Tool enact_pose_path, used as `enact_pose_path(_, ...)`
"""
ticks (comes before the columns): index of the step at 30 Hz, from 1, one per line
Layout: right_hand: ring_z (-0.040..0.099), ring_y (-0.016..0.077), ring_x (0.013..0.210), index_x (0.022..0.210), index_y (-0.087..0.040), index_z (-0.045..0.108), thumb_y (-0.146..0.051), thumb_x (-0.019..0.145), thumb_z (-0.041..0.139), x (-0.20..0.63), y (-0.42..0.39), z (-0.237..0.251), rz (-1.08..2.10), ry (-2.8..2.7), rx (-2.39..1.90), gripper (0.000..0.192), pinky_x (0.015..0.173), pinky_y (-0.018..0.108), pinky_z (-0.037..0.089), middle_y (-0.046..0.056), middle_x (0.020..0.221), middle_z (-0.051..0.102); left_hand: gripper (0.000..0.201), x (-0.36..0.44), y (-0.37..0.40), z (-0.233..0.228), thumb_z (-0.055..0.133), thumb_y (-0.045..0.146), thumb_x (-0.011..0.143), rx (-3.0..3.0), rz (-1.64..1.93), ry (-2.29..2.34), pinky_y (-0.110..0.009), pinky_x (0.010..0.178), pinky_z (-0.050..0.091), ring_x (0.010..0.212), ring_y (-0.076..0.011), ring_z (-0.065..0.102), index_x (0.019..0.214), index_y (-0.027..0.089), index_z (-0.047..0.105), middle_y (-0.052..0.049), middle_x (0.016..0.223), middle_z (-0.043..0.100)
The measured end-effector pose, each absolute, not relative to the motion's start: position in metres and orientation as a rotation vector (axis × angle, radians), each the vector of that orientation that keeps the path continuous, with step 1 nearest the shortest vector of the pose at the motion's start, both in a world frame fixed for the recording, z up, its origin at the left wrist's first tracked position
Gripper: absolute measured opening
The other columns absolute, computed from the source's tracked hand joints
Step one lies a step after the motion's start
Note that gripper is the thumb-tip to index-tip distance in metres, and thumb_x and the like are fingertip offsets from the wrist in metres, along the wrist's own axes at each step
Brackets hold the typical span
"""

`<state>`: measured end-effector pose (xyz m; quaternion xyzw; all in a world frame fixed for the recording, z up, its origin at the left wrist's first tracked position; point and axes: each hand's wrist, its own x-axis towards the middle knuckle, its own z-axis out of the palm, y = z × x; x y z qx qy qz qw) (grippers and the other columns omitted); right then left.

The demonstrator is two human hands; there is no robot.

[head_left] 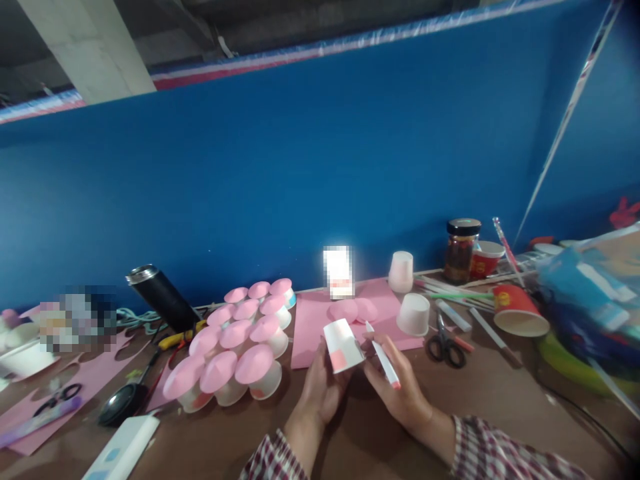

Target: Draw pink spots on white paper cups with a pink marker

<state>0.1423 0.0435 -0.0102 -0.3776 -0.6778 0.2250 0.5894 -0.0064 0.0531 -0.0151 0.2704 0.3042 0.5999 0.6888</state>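
My left hand [320, 390] holds a white paper cup [343, 343] tilted on its side, with a pink patch on its wall. My right hand [400, 390] grips a white marker with a pink end [384, 360], its tip close to the cup. Both hands hover over the brown table [490, 393], just in front of a pink paper sheet [313, 327] with two pink discs [353, 310] on it.
Several upturned cups with pink cone tops [235, 350] stand to the left. Two white upturned cups [414, 313], black scissors [444, 347], a red cup [517, 310], a jar [461, 250] and straws lie right. A black flask [163, 297], more scissors [57, 397] and pink scraps lie left.
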Motion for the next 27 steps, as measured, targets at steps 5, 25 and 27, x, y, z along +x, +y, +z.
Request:
enact_pose_path(5,0.067,0.0198,0.082,0.107,-0.021,0.057,-0.015,0.087,0.056,0.143,0.044,-0.012,0.565,-1.57,-0.893,0.021,0.076,0.03,0.058,0.006,0.092,0.067,0.046,-0.004,0.051,-0.006,0.061,0.052,0.083,0.498,1.244,0.6,-0.044,0.099,0.047,0.108,-0.0296,0.063,0.11,0.016,0.065,-0.014,0.11,0.07)
enact_pose_path(25,0.066,0.0192,0.082,0.112,-0.023,0.055,-0.018,0.084,0.066,0.146,0.042,-0.018,0.684,-1.634,-0.871,0.03,0.072,0.028,0.056,0.005,0.095,0.066,0.04,-0.003,0.049,-0.005,0.051,0.041,0.092,0.319,1.23,0.608,-0.036,0.091,0.05,0.089,-0.0222,0.068,0.109,0.007,0.066,-0.013,0.1,0.073)
enact_pose_path(27,0.067,0.0195,0.083,0.113,-0.022,0.055,-0.018,0.085,0.065,0.146,0.041,-0.017,0.663,-1.655,-0.865,0.03,0.072,0.028,0.056,0.006,0.096,0.065,0.044,-0.002,0.048,-0.004,0.049,0.045,0.093,0.365,1.221,0.605,-0.037,0.092,0.05,0.092,-0.0239,0.068,0.11,0.008,0.066,-0.013,0.101,0.073)
